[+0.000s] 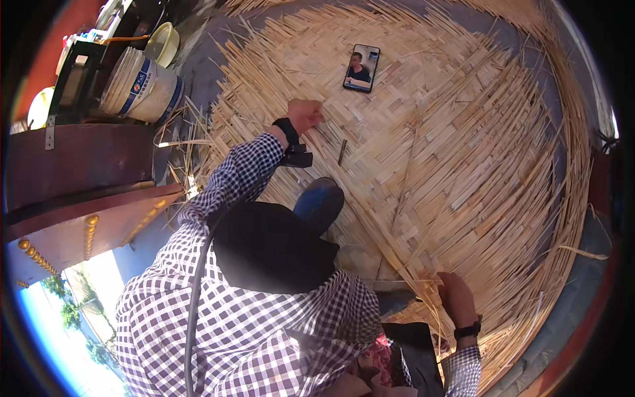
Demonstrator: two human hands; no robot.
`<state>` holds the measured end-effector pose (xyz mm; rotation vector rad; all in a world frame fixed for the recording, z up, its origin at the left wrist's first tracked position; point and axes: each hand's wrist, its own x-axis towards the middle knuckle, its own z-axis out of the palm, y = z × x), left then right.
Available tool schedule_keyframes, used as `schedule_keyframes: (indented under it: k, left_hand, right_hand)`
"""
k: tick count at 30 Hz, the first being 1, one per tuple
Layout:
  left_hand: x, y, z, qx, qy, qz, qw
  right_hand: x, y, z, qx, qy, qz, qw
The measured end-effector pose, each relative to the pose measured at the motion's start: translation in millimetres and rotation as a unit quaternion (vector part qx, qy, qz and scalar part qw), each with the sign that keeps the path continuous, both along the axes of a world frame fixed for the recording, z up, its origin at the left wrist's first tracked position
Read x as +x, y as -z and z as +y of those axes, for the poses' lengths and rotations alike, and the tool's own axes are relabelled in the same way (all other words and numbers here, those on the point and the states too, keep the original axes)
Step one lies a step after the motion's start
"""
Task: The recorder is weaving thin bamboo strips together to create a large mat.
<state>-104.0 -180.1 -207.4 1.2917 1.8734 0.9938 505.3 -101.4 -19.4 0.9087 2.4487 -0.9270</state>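
Note:
A large mat (410, 99) woven from flat straw-coloured strips spreads in front of me, with long loose ends at its edges. My left hand (305, 114), wearing a dark wristband, is closed at the far end of a long strip (360, 195). That strip slants across the weave toward the lower right. Down there my right hand (458, 298) has its fingers bent around strip ends; they partly hide what they grip. Between the hands, a small dark slim piece (342, 152) lies on the mat. A dark shoe (319, 205) presses on the weave below my left wrist.
A phone (362, 68) with a person on its screen lies on the mat's far part. At the upper left stand a white bucket (142, 86) and a pale basin (163, 44). Beside them is a dark red wooden panel (79, 159). Long loose strips (572, 165) curve along the right edge.

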Motion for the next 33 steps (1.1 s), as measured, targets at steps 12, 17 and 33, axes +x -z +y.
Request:
schedule_keyframes:
  k: [12,17,33]
  left_hand:
    - [5.9,-44.9,-8.8,-0.098,0.145,0.266,0.948]
    - [-13.9,16.7,12.8,-0.059,0.05,0.514,0.854]
    - [-154.4,-18.2,24.1,-0.124,-0.018,0.637,0.761]
  right_hand:
    - [57.1,25.3,-38.3,0.073,0.036,-0.075,0.994]
    - [29.5,39.3,-66.5,-0.013,-0.014,-0.034,0.999]
    - [25.9,46.0,-71.5,0.025,-0.055,-0.049,0.997]
